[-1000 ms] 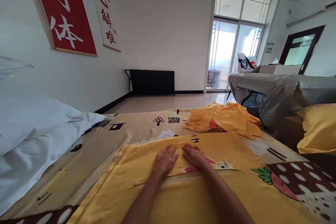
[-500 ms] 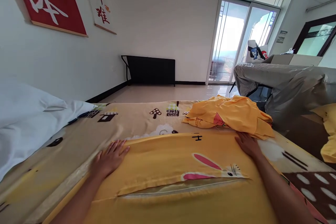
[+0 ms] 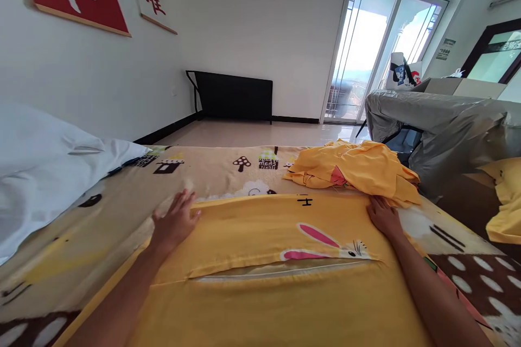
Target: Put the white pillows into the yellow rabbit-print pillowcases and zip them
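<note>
A yellow pillowcase [image 3: 252, 312] with a printed rabbit lies spread flat in front of me, a long slit gaping across its middle. At its far left corner is my left hand [image 3: 174, 222], fingers apart and slightly blurred; whether it presses on the cloth I cannot tell. My right hand [image 3: 385, 218] rests with outstretched fingers on the far right corner. Just beyond that hand sits a crumpled heap of yellow cloth [image 3: 354, 168]. Neither hand grips anything.
Underneath is a beige patterned blanket [image 3: 211, 171]. White cloth [image 3: 52, 162] is heaped at the left. On the right stand a table under grey plastic [image 3: 443, 114] and more yellow cloth [image 3: 504, 195]. A black folded frame [image 3: 236, 96] leans by the far wall.
My left hand has shifted and turned at the pillowcase's left corner, its fingers now pointing more upward. The right hand stays on its corner. The view has tilted slightly downward.
</note>
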`<state>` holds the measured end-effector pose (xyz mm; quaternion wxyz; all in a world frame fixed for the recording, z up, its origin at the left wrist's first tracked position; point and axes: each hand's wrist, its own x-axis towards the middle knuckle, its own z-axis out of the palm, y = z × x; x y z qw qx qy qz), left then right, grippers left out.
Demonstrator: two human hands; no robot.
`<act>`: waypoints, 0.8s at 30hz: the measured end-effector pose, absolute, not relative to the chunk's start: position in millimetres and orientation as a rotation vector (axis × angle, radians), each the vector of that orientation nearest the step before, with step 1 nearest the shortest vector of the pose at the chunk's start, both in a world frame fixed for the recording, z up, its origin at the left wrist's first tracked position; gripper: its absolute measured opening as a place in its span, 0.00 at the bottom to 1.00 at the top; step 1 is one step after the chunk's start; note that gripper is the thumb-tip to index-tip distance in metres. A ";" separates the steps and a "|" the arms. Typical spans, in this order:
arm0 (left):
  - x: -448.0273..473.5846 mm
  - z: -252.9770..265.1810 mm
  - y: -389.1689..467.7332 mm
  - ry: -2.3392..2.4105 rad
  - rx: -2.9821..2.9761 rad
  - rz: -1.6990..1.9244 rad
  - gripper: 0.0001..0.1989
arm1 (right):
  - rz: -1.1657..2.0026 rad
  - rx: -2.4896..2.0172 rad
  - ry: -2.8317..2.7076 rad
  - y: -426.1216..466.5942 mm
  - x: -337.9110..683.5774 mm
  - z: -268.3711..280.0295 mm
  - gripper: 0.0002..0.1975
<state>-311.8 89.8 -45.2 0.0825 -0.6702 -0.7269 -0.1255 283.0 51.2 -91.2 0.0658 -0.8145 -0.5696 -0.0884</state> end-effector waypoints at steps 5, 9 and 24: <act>-243.4 -2.2 31.1 -1.707 -2.735 -0.156 0.27 | -0.179 -2.465 -1.796 8.3 282.1 -87.0 0.26; -267.2 -20.3 -22.1 -1.659 -2.987 -0.045 0.29 | -0.128 -2.428 -1.910 -44.7 311.4 -85.6 0.27; -230.1 -10.6 -144.9 -1.170 -2.970 -0.254 0.26 | 0.264 -1.230 -2.616 -160.3 61.0 -36.6 0.31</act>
